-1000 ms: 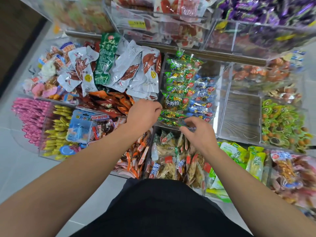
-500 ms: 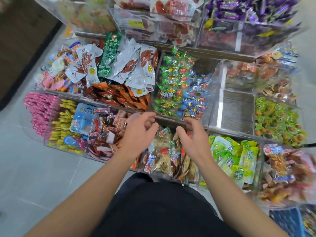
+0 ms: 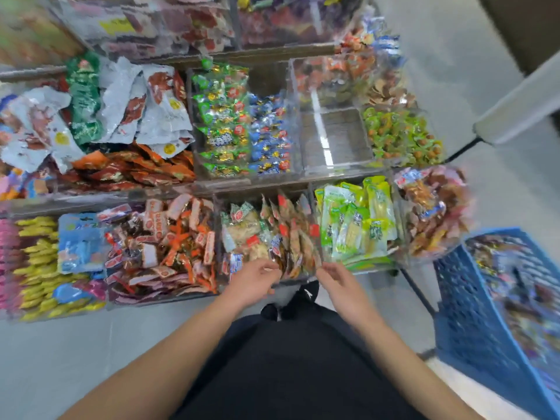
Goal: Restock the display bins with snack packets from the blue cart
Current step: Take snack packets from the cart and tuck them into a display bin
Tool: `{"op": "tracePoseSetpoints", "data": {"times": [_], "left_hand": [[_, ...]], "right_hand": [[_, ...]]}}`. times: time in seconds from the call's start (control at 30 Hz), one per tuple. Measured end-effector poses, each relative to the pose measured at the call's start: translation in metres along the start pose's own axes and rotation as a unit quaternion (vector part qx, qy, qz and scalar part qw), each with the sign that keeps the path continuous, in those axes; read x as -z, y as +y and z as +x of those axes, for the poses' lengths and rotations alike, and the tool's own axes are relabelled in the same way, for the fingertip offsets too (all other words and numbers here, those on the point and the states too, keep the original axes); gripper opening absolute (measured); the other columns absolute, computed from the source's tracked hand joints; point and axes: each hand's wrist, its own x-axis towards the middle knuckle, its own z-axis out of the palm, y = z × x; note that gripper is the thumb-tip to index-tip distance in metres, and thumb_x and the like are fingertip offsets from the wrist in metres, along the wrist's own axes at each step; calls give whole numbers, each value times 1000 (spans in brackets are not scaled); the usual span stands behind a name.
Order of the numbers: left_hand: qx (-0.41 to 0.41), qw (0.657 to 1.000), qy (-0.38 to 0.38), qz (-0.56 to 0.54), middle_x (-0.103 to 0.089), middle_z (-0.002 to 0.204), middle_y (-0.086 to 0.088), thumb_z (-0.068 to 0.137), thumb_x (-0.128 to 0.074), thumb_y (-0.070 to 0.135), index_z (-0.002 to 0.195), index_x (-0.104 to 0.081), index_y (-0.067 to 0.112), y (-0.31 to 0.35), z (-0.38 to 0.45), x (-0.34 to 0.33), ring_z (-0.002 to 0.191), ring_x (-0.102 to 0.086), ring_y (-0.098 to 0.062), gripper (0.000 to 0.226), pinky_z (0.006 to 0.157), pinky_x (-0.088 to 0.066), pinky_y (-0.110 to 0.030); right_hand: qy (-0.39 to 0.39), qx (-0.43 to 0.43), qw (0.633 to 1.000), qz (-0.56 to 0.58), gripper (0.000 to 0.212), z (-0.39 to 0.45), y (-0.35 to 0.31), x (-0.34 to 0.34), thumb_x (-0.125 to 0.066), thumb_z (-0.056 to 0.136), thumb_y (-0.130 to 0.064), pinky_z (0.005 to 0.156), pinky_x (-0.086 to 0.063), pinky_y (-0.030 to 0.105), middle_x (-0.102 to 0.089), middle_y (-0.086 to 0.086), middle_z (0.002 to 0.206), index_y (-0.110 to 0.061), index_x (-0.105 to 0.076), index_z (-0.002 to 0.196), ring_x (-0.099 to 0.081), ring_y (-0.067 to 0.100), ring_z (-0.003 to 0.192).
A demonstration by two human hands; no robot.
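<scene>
Clear display bins [image 3: 306,140] full of snack packets rise in tiers in front of me. The blue cart [image 3: 472,313] stands at the lower right, loaded with blurred snack packets [image 3: 521,298]. My left hand [image 3: 253,281] and my right hand [image 3: 339,283] hover side by side at the front edge of the lowest row, just below a bin of brown and red packets [image 3: 281,234]. Both hands have loosely relaxed fingers and hold nothing. Green and blue candy packets [image 3: 242,122] fill the middle bin above.
One bin [image 3: 336,140] in the middle row shows a bare bottom. Green packets [image 3: 357,219] lie right of my hands, orange-red ones [image 3: 163,244] to the left. A thin black leg [image 3: 416,291] runs between the bins and the cart. Grey floor lies on both sides.
Both hands pulled back from the green and blue candy bin to the front edge of the lowest row. The view swung right, bringing the blue cart into sight.
</scene>
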Motion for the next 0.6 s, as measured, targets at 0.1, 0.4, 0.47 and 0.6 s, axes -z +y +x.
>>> {"op": "tracePoseSetpoints", "data": {"times": [0.1, 0.4, 0.47, 0.6], "left_hand": [[-17, 997, -47, 61, -70, 108, -6, 99, -56, 26, 124, -60, 19, -2, -3, -23, 75, -68, -15, 26, 63, -57, -28], [-14, 974, -164, 156, -69, 104, -7, 94, -57, 14, 123, -60, 18, -6, -30, -95, 73, -63, -17, 29, 68, -53, -30], [-35, 959, -183, 215, -68, 101, -9, 94, -57, 13, 122, -59, 17, -5, -33, -115, 75, -63, -21, 28, 68, -49, -28], [-60, 925, -210, 311, -66, 94, -14, 94, -58, 9, 125, -59, 7, 1, -33, -166, 71, -62, -30, 31, 62, -43, -28]], "right_hand": [[61, -44, 995, 71, 26, -27, 39, 1, -58, 98, -34, 83, -45, 23, -63, -5, 114, -21, -58, 120, -61, 4, 97], [191, -143, 950, 203, 13, -124, 139, 9, -60, 94, -42, 107, -43, 41, -63, -16, 114, -36, -60, 105, -60, 6, 112], [213, -158, 935, 236, 16, -140, 157, 14, -59, 94, -41, 108, -43, 43, -63, -12, 117, -34, -61, 108, -60, 11, 114], [263, -183, 903, 287, 28, -166, 190, 32, -60, 91, -41, 106, -44, 41, -64, -6, 119, -28, -61, 116, -60, 11, 111]]}}
